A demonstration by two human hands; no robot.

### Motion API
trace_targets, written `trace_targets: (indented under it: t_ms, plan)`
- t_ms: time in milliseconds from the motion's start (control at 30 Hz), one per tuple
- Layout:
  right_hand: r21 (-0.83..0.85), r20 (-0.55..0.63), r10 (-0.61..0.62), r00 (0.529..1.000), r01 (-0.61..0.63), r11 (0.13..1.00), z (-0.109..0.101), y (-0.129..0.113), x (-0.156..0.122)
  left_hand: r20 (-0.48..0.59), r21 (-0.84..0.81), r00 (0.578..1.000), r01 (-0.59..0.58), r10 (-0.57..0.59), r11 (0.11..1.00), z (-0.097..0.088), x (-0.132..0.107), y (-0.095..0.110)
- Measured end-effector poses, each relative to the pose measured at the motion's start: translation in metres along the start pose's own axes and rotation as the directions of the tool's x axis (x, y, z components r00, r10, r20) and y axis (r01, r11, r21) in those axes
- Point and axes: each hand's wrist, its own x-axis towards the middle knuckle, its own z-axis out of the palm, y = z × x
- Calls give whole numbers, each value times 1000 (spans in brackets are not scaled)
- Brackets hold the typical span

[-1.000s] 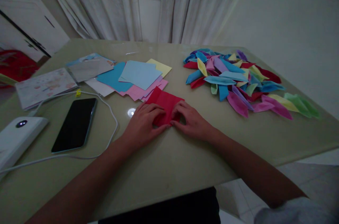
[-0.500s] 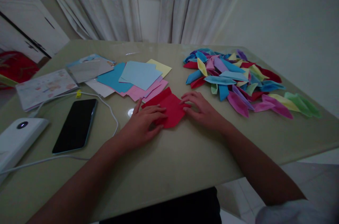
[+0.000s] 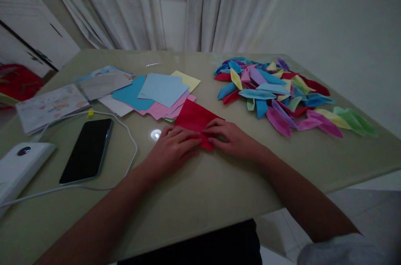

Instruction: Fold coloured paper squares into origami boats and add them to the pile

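Observation:
A sheet of red origami paper (image 3: pixel 194 115) lies on the table in front of me, turned with a corner toward the far side. A crease crosses it, and its near part is partly covered by my fingers. My left hand (image 3: pixel 176 146) holds the paper's near left side, fingers together and fingertips on the paper. From the right, my right hand (image 3: pixel 230 137) grips the near right part between thumb and fingers. The fingertips of the two hands almost meet. How the paper is folded under them is hidden.
Loose square papers (image 3: pixel 164 89) lie beyond the red sheet. A pile of folded paper pieces (image 3: pixel 266 89) spreads at the right. At the left are a black phone (image 3: pixel 87 150), a white device (image 3: pixel 25 169), a white cable (image 3: pixel 133 154) and a printed packet (image 3: pixel 52 106).
The red paper has been turned, and more of its far part shows. My right hand has moved left and nearer, closing in on the left hand. The view has shifted slightly.

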Motion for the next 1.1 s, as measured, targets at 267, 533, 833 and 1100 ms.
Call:
trace_targets:
  t_ms: [267, 533, 833, 1100]
  plan:
    - [89, 36, -50, 998, 47, 995, 2, -8, -1, 46, -48, 998, -31, 33, 998, 2, 1, -5]
    - [62, 109, -113, 988, 107, 992, -4, -6, -2, 39, -120, 999, -23, 28, 993, 2, 1, 3]
    - [-44, 73, -47, 996, 50, 998, 1, -7, -1, 64, -131, 990, 133, -126, 982, 2, 1, 9]
    - [-34, 121, -109, 987, 113, 993, -8, -8, -5, 53, 53, 998, -46, 44, 998, 4, -5, 11]
